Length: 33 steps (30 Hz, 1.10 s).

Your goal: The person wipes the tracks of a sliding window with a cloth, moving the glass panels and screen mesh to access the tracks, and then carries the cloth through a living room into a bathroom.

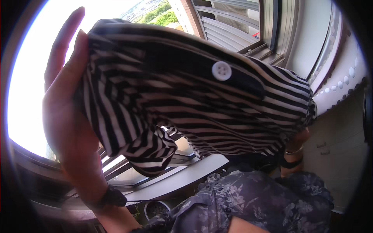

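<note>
A black-and-white striped garment [204,116] with a dark placket and a white button [221,70] is stretched across the middle of the head view. On the left, my raised left hand [71,96] presses its thumb against the cloth's edge, with the other visible finger extended upward; a dark band circles that wrist. My right hand [300,137] is at the garment's lower right end, gathering the cloth, though most of its fingers are hidden behind the fabric. A bracelet and a dark band are on the right wrist.
An open louvred window [230,29] in a metal frame stands behind the garment, with bright daylight at left. Below lie a white sill [177,176] and a round pot [157,209]. A pale curtain or cloth with dotted edging [344,83] hangs at right.
</note>
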Available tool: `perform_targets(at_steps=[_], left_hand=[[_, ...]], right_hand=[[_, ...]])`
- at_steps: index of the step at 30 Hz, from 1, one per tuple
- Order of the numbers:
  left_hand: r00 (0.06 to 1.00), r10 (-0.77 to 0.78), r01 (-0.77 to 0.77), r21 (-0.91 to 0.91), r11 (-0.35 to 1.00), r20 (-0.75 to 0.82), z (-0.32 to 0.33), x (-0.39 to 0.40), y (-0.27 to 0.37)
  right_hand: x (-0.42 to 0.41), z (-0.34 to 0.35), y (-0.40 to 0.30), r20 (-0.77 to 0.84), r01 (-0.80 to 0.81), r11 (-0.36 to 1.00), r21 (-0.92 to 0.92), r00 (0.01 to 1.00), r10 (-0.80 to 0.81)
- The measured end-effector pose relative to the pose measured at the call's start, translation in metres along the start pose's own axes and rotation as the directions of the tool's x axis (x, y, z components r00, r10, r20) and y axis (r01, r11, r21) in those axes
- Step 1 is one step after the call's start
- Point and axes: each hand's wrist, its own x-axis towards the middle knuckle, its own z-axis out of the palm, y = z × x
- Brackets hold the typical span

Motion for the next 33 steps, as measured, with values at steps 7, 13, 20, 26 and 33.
perform_targets(at_steps=[7, 13, 20, 26, 33], left_hand=[[0.896, 0.282, 0.011, 0.652, 0.758, -0.342, -0.16, -0.085, 0.033], [0.855, 0.332, 0.279, 0.893, 0.353, -0.398, -0.253, -0.134, -0.005], [0.943, -0.118, 0.332, 0.917, 0.223, -0.313, -0.28, -0.228, -0.044], [0.91, -0.304, 0.375, 0.873, 0.311, -0.283, -0.29, -0.244, -0.046], [0.914, -0.391, 0.254, 0.909, 0.331, -0.113, -0.296, -0.233, -0.05]], right_hand=[[0.055, 0.18, 0.12, 0.388, -0.426, 0.898, -0.112, 0.813, 0.434], [0.045, 0.234, 0.204, 0.457, -0.332, 0.862, -0.383, 0.743, 0.489], [0.024, 0.257, 0.235, 0.574, -0.145, 0.785, -0.602, 0.604, 0.553], [0.027, 0.258, 0.233, 0.572, -0.145, 0.768, -0.624, 0.586, 0.574], [0.039, 0.257, 0.226, 0.617, -0.14, 0.786, -0.602, 0.543, 0.57]])
